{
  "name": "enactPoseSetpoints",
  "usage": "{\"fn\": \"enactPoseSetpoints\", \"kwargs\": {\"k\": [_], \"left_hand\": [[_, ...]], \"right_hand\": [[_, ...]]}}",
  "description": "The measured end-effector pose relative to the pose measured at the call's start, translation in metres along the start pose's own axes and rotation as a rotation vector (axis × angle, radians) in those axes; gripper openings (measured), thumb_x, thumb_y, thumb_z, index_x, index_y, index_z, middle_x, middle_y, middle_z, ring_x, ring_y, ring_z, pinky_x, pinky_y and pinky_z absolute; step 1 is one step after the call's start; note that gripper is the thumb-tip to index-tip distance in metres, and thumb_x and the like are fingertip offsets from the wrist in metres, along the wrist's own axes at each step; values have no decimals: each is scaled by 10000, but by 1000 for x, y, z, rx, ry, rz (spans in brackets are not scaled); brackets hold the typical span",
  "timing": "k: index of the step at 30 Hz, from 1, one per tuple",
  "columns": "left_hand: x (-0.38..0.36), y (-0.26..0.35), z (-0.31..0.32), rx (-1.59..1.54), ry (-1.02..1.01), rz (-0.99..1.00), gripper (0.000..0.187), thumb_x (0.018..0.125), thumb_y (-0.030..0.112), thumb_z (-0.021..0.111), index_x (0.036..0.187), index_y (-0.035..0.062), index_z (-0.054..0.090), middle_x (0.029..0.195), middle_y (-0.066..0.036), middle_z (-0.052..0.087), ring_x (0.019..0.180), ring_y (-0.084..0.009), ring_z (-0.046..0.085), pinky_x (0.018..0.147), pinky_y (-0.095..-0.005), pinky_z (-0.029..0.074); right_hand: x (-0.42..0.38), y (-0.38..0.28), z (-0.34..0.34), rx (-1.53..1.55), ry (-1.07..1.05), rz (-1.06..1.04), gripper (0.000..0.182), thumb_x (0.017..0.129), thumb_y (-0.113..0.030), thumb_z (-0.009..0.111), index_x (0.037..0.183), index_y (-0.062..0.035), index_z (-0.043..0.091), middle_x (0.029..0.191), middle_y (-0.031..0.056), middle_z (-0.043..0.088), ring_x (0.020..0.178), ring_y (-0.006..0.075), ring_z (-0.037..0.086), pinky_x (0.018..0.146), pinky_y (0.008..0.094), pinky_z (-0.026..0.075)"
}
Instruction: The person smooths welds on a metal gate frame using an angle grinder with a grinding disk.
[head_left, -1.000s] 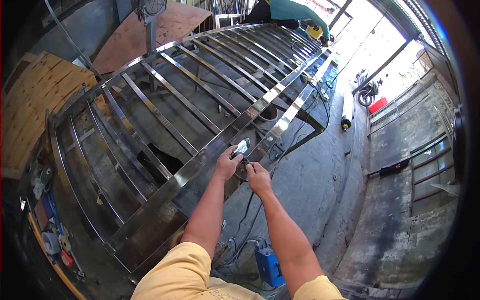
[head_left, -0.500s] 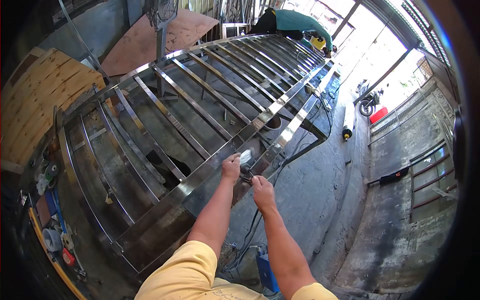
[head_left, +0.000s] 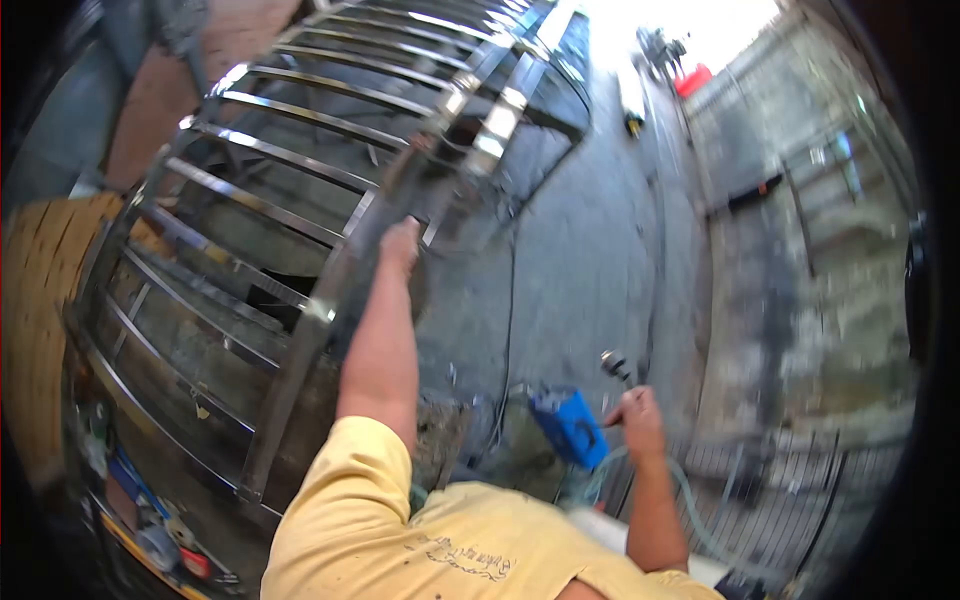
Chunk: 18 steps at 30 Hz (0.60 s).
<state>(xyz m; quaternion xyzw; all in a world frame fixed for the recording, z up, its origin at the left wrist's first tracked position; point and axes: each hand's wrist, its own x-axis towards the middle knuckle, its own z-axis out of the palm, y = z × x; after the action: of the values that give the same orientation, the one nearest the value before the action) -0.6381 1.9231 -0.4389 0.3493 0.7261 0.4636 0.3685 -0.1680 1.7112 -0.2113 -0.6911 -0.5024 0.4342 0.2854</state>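
Note:
My right hand point(head_left: 640, 420) is out to the right, its fingers closed round a hand tool point(head_left: 614, 364) with a thin dark shaft and a rounded metal head. The tool's exact kind is blurred. My left hand point(head_left: 400, 245) reaches forward to the near side rail of a shiny metal frame point(head_left: 340, 240) with many parallel bars. Its fingers look curled, but blur hides what they hold, if anything. A blue box point(head_left: 570, 425) with a dark handle stands on the floor just left of my right hand.
Wooden boards point(head_left: 50, 320) lean at the left. Tools, including a red tape measure point(head_left: 195, 563), lie at lower left. A dark cable point(head_left: 512, 300) runs along the floor. A stained wall point(head_left: 800, 280) rises on the right. A wire rack point(head_left: 790, 475) stands at lower right.
My hands were together over the frame's rail; now they are far apart. My right hand has swung right and back with the tool. The view has turned right and down.

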Motion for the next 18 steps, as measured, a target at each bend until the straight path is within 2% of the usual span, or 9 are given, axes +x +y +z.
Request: {"fn": "enactPoseSetpoints", "kwargs": {"k": [1, 3, 4, 6, 8, 10, 13, 15, 18], "left_hand": [[15, -23, 4, -50, -20, 6, 688, 1048, 526, 344, 1149, -74, 664, 1217, -337, 620, 1206, -447, 564, 1009, -505, 420], [-26, 28, -21, 89, -59, -102, 848, 1024, 644, 313, 1201, -125, 623, 1226, -311, 638, 1181, -386, 590, 1015, -461, 423], [-10, 13, -23, 186, -156, -200, 869, 1023, 656, 292, 1239, -125, 606, 1266, -310, 621, 1187, -398, 580, 1023, -462, 419], [-39, 25, -31, 175, -56, -160, 853, 1015, 655, 308, 1298, -106, 573, 1331, -309, 578, 1269, -385, 538, 1072, -449, 394], [-43, 26, -44, 138, -64, -167, 841, 999, 646, 373, 1403, -80, 504, 1443, -298, 502, 1368, -352, 470, 1128, -432, 359], [-129, 90, -26, 576, 279, -22, 634, 1022, 486, 427, 1378, -25, 549, 1406, -280, 536, 1332, -377, 502, 1100, -451, 390], [-226, 107, 18, 572, 330, 382, 507, 964, 391, 574, 1298, 12, 609, 1310, -229, 601, 1248, -365, 558, 1058, -436, 428], [-298, 106, 71, 428, -53, 497, 436, 917, 329, 651, 1234, 31, 638, 1186, -185, 650, 1146, -345, 612, 994, -414, 473], [-400, 27, 153, 577, -751, 287, 490, 908, 380, 656, 1261, 42, 629, 1224, -232, 663, 1136, -368, 642, 964, -443, 502]], "right_hand": [[-21, 3, -24, 10, 69, 36, 154, 1042, -199, 507, 989, -55, 499, 710, 63, 643, 638, 107, 577, 630, 279, 481], [-56, -3, -73, -25, 218, 58, 177, 1049, -227, 493, 979, -65, 509, 718, 55, 648, 664, 92, 571, 633, 260, 457], [-76, -7, -95, -73, 294, 58, 190, 1052, -244, 488, 975, -73, 514, 722, 50, 650, 673, 84, 565, 628, 249, 441], [-112, -12, -133, -22, 418, 21, 184, 1059, -252, 489, 982, -88, 518, 736, 45, 644, 680, 80, 564, 585, 233, 406], [-147, -18, -160, 273, 482, -53, 175, 1072, -247, 469, 1019, -88, 517, 779, 62, 637, 698, 106, 588, 565, 232, 420], [-183, -18, -182, 493, 485, -212, 177, 1080, -233, 450, 1106, -71, 515, 830, 81, 627, 700, 143, 605, 559, 253, 461], [-232, -14, -210, 518, 468, -437, 247, 1083, -215, 420, 1201, -8, 486, 857, 145, 610, 749, 215, 615, 575, 299, 513], [-265, -6, -231, 494, 397, -593, 281, 1081, -210, 410, 1219, 27, 469, 846, 177, 594, 795, 256, 618, 563, 307, 520], [-307, 8, -237, 492, 456, -593, 307, 1070, -209, 431, 1224, 50, 490, 855, 192, 626, 720, 235, 602, 554, 288, 519]]}}
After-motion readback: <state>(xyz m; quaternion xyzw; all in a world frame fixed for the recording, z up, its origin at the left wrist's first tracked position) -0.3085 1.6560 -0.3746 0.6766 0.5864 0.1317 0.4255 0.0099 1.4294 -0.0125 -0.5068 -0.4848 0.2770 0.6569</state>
